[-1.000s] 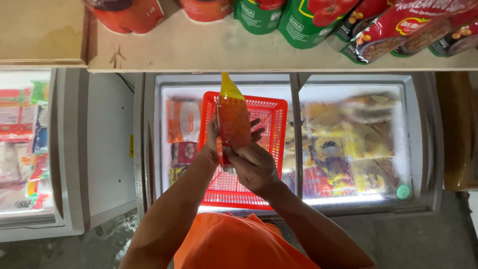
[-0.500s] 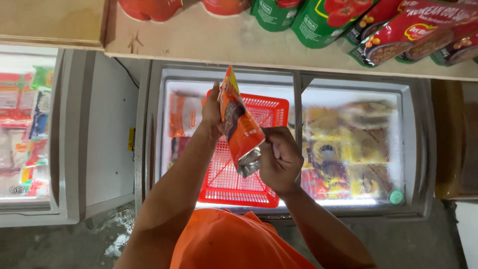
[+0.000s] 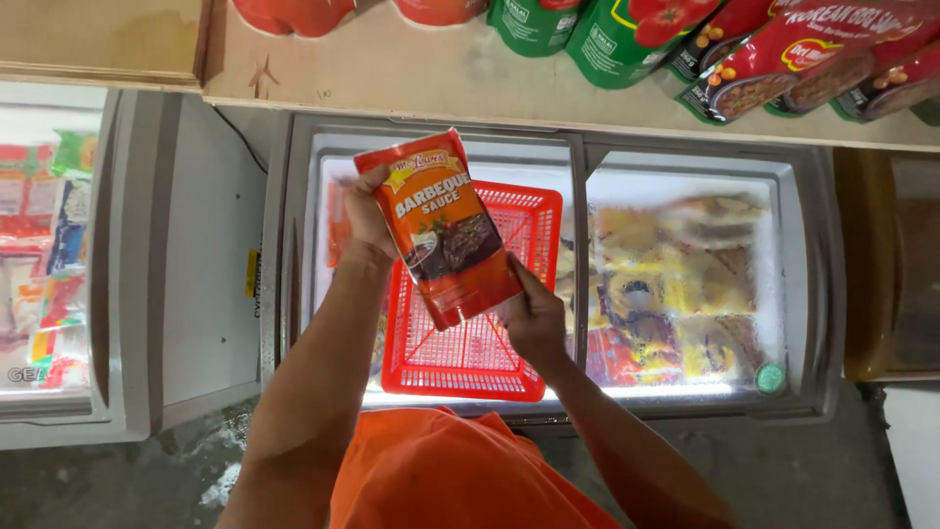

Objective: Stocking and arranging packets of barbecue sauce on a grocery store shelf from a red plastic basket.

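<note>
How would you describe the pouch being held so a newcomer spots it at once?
Find the glass-topped chest freezer under the wooden shelf; a red mesh basket sits on its left lid. Above the basket, the left hand and right hand hold an orange sauce pouch, the only pouch off the shelf.

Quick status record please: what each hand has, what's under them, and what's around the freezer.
left hand: grips the upper edge of an orange sauce pouch
right hand: supports the pouch's lower corner
pouch: tilted, printed front facing the camera, held above the basket
red basket: mesh plastic, resting on the chest freezer's glass lid, nothing visible inside
chest freezer: frosted sliding lid, yellow and red packs beneath
wooden shelf: above the freezer, carries red and green pouches
second freezer: at far left, colourful packs inside
</note>
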